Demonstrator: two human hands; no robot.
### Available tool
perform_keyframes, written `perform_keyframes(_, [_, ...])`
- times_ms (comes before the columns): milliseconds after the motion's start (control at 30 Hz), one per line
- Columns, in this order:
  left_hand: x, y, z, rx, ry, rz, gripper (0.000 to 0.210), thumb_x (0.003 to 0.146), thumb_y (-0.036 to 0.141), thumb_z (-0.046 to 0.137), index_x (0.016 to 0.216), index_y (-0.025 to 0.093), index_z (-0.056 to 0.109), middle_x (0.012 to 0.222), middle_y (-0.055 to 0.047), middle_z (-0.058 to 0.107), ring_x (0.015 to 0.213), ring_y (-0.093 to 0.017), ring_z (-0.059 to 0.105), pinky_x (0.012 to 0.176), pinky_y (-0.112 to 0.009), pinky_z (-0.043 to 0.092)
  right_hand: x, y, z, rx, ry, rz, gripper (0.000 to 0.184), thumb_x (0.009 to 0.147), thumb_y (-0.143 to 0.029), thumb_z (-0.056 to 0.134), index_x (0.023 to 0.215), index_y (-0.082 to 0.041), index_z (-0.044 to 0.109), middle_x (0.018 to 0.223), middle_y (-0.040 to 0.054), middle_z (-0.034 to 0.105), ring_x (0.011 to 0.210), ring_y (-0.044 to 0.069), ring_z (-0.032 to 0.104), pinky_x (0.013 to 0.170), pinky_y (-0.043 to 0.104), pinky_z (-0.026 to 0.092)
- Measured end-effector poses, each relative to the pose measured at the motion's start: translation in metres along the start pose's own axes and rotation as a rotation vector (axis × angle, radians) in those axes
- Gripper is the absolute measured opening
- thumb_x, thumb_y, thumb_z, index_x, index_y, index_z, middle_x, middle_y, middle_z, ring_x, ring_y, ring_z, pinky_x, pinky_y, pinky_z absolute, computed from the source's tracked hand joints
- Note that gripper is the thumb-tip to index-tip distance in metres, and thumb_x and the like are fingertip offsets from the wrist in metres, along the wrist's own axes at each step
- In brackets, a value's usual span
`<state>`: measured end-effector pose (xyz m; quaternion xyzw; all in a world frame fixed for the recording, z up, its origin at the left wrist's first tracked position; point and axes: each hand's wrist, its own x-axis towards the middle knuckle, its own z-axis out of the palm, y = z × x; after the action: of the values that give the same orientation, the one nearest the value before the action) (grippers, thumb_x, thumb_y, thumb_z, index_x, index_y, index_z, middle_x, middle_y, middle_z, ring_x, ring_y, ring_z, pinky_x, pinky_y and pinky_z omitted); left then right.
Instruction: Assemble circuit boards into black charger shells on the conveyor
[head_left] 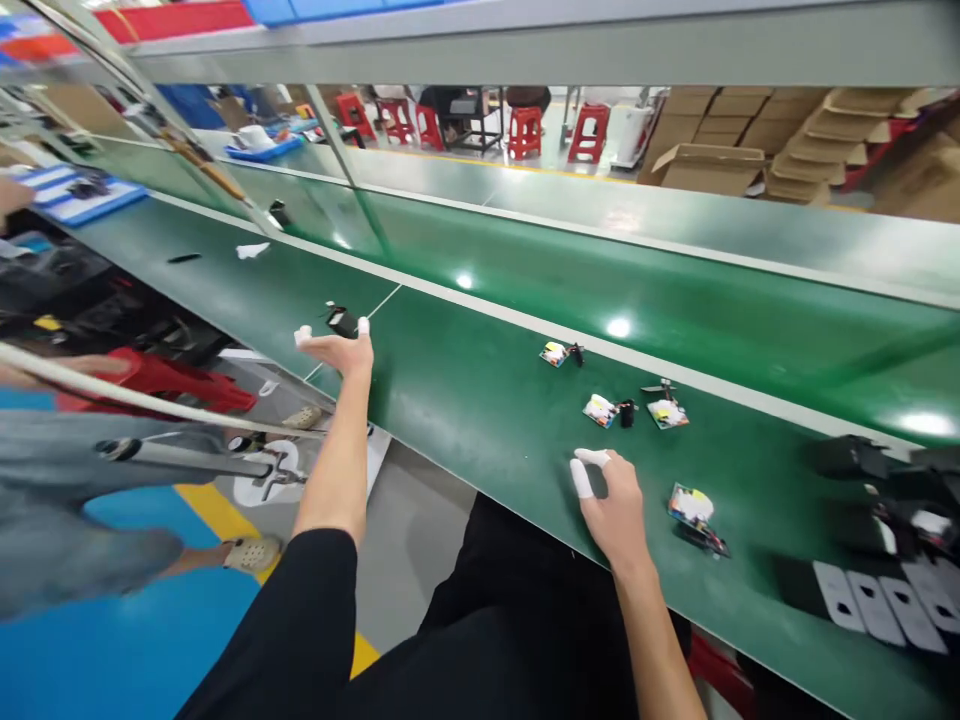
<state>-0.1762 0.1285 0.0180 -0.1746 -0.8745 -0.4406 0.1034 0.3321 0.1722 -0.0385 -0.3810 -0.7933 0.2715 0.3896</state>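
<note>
My left hand (343,352) reaches out over the green work surface (465,400), fingers spread, with white covers on the fingertips. Just beyond its palm, between the spread fingers, is a small black box-shaped part (343,320) with a short wire; whether the hand touches it I cannot tell. My right hand (615,500) hovers near the front edge, thumb and forefinger curved and a little apart, holding nothing visible. Past it lie circuit boards with white and yellow parts and black pieces attached: one board (600,410), another (667,412), a third (553,353). A further board (691,505) lies to its right.
Black housings (851,457) and a row of grey plates (874,605) sit at the right. Blue-and-white trays (90,195) stand far left, where a person's leg (112,510) shows beside a red stool (157,385). A pale divider (495,312) runs along the back.
</note>
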Motion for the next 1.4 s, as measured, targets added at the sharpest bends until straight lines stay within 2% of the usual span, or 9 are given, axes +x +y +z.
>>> perform_keyframes(67, [-0.040, 0.016, 0.027, -0.034, -0.033, 0.063, 0.075, 0.103, 0.032, 0.065, 0.156, 0.001, 0.023, 0.160, -0.035, 0.038, 0.163, -0.043, 0.034, 0.139, -0.071, 0.017, 0.002, -0.002, 0.001, -0.012, 0.003, 0.018, 0.019, 0.110, -0.040, 0.066, 0.117, -0.027, 0.077, 0.108, 0.0073, 0.078, 0.105, 0.029, 0.071, 0.097, 0.047, 0.054])
perform_keyframes(167, [-0.118, 0.057, 0.073, -0.157, -0.527, 0.434, 0.068, 0.093, 0.043, 0.081, 0.147, 0.016, 0.050, 0.151, -0.021, 0.054, 0.144, -0.036, 0.059, 0.127, -0.053, 0.049, 0.004, -0.005, 0.001, -0.008, -0.009, 0.033, 0.017, 0.110, -0.039, 0.066, 0.117, -0.028, 0.077, 0.108, 0.0068, 0.078, 0.104, 0.028, 0.071, 0.098, 0.047, 0.054])
perform_keyframes(233, [-0.162, 0.090, 0.101, -0.151, -0.754, 0.639, 0.081, 0.082, 0.044, 0.093, 0.150, 0.021, 0.055, 0.153, -0.018, 0.056, 0.148, -0.038, 0.058, 0.127, -0.053, 0.048, 0.004, -0.006, 0.000, -0.005, -0.011, 0.042, 0.017, 0.110, -0.039, 0.066, 0.116, -0.027, 0.076, 0.108, 0.0067, 0.078, 0.104, 0.028, 0.070, 0.099, 0.047, 0.053])
perform_keyframes(433, [-0.200, 0.157, 0.147, -0.160, -0.804, 0.648, 0.054, 0.083, 0.022, 0.081, 0.134, 0.015, 0.066, 0.127, -0.019, 0.073, 0.129, -0.040, 0.067, 0.119, -0.057, 0.050, 0.002, -0.014, -0.008, 0.021, -0.004, 0.108, 0.015, 0.110, -0.038, 0.064, 0.110, -0.028, 0.076, 0.106, 0.0059, 0.078, 0.103, 0.026, 0.070, 0.099, 0.046, 0.052])
perform_keyframes(600, [-0.221, 0.155, 0.116, -0.506, -0.900, 0.220, 0.034, 0.077, 0.027, 0.081, 0.105, 0.021, 0.064, 0.097, -0.007, 0.078, 0.091, -0.025, 0.078, 0.093, -0.043, 0.065, 0.009, -0.015, -0.006, 0.124, 0.006, 0.198, 0.018, 0.110, -0.040, 0.064, 0.109, -0.027, 0.077, 0.105, 0.0060, 0.078, 0.104, 0.026, 0.071, 0.102, 0.046, 0.052])
perform_keyframes(767, [-0.297, 0.135, 0.018, -0.891, -1.096, 0.292, 0.044, 0.081, 0.030, 0.089, 0.117, 0.024, 0.065, 0.116, -0.008, 0.079, 0.107, -0.022, 0.080, 0.099, -0.037, 0.068, -0.005, -0.019, -0.017, 0.476, 0.030, 0.258, 0.052, 0.103, -0.054, 0.073, 0.147, -0.028, 0.067, 0.129, 0.0091, 0.075, 0.118, 0.026, 0.072, 0.112, 0.047, 0.055])
perform_keyframes(933, [-0.371, 0.121, -0.043, -0.871, -1.102, 0.442, 0.031, 0.093, 0.025, 0.080, 0.122, 0.030, 0.068, 0.114, -0.007, 0.072, 0.106, -0.024, 0.079, 0.092, -0.041, 0.071, -0.057, -0.031, -0.045, 0.854, 0.054, 0.375, 0.059, 0.092, -0.071, 0.082, 0.132, -0.028, 0.078, 0.127, 0.0103, 0.080, 0.110, 0.029, 0.080, 0.098, 0.044, 0.067])
perform_keyframes(1133, [-0.433, 0.163, -0.023, -0.756, -1.001, 0.750, 0.040, 0.093, 0.028, 0.083, 0.130, 0.033, 0.066, 0.132, -0.012, 0.067, 0.127, -0.035, 0.069, 0.108, -0.061, 0.062, -0.121, -0.017, -0.085, 0.785, 0.637, 0.583, 0.042, 0.096, -0.054, 0.083, 0.129, -0.028, 0.076, 0.133, 0.0124, 0.083, 0.112, 0.032, 0.084, 0.109, 0.056, 0.067])
perform_keyframes(1400, [-0.534, 0.245, 0.052, -0.433, -1.281, 0.959, 0.058, 0.083, 0.035, 0.094, 0.129, 0.021, 0.062, 0.130, -0.022, 0.068, 0.129, -0.047, 0.066, 0.108, -0.066, 0.057, -0.183, 0.020, -0.133, 0.327, 1.111, 0.633, 0.052, 0.083, -0.034, 0.095, 0.123, -0.028, 0.061, 0.141, 0.0161, 0.077, 0.121, 0.032, 0.080, 0.103, 0.056, 0.067])
